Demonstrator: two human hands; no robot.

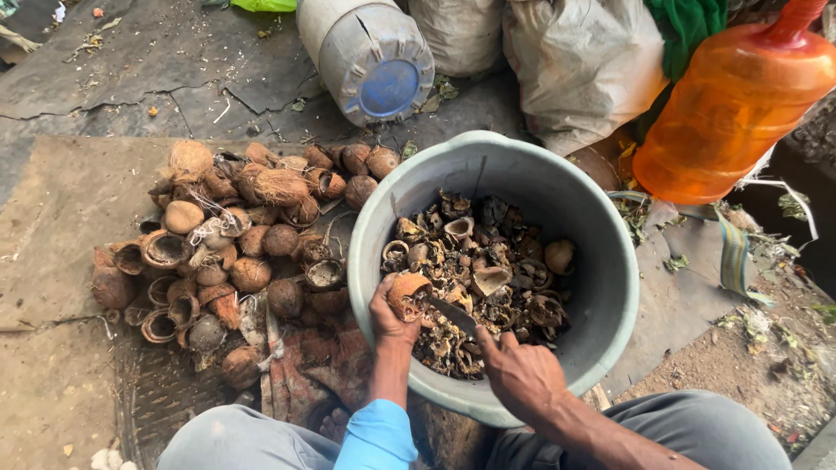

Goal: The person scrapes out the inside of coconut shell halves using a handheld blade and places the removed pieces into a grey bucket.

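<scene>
My left hand (394, 315) grips a brown coconut shell half (407, 292) over the near rim of a big grey-green tub (601, 252). My right hand (521, 372) holds a knife (453, 315) whose dark blade points up-left into that shell. The tub is filled with broken coconut shell pieces (488, 278), dark and pale. Both forearms come up from the bottom of the view, the left in a blue sleeve.
A heap of coconut shells and halves (235, 244) lies on the ground left of the tub. Behind stand a toppled white drum with a blue base (370, 57), pale sacks (579, 65) and an orange plastic jug (731, 104). Cracked pavement lies at far left.
</scene>
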